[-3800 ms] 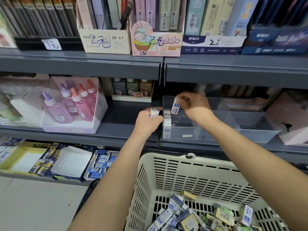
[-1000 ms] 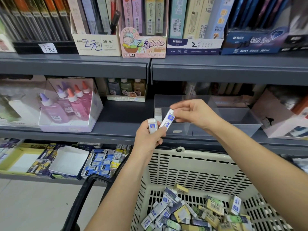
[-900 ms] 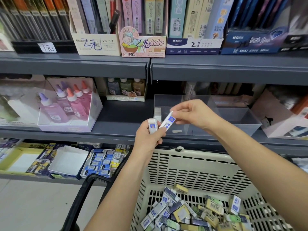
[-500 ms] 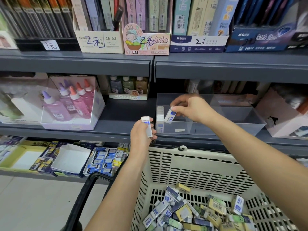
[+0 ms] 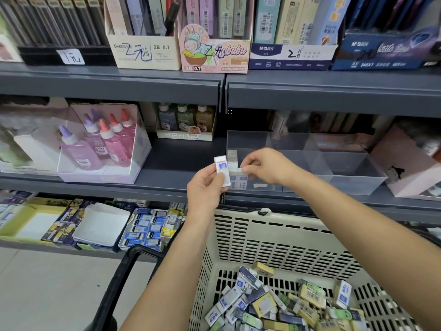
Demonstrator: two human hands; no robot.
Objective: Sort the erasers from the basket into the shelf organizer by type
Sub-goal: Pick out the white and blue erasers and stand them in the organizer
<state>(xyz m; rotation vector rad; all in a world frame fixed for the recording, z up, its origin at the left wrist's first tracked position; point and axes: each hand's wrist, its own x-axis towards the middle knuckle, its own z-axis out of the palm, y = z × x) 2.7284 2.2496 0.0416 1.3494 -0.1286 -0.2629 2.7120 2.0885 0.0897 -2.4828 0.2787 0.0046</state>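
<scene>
My right hand (image 5: 267, 167), pinching a white eraser (image 5: 244, 170), could nudge over the standing row (image 5: 236, 182) just beneath it, while the spare eraser (image 5: 222, 169) pinched in my left hand (image 5: 205, 189) might slip.

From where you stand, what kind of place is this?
Most likely a stationery shop. Grey shelves hold display boxes marked 2B 0.7, a handwritten price label sits on the top shelf, and a shopping basket holds wrapped erasers.

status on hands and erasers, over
Left hand holds one blue-label eraser upright. Right hand pinches a second eraser down in the clear organizer's left compartment, beside the row there. Basket holds many mixed erasers. Nothing in the way.
</scene>
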